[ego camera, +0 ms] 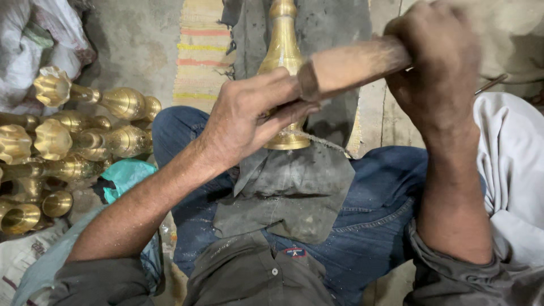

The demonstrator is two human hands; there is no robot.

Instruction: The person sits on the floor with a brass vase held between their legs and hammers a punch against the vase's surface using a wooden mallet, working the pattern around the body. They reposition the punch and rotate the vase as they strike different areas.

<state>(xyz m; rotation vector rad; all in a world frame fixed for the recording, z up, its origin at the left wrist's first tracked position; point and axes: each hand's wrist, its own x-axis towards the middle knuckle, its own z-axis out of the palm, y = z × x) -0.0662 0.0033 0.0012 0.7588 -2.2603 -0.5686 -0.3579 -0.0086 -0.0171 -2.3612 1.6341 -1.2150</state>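
The right hand (436, 62) clenched its fingers (416, 34) round a wooden handle (354, 65); the left hand (249, 116) gripped the handle's near end against a brass vase (283, 54), which stood above the grey cloth (294, 187) on the lap. More brass vases (68, 136) lay piled leftward.

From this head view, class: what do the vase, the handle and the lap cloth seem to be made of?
Vase: probably brass, with a yellow metallic sheen and bright highlights.
Handle, gripped by the right hand and touched by the left hand: looks like wood, matte brown and dusty.
Lap cloth: woven fabric, dull grey, creased and soiled.
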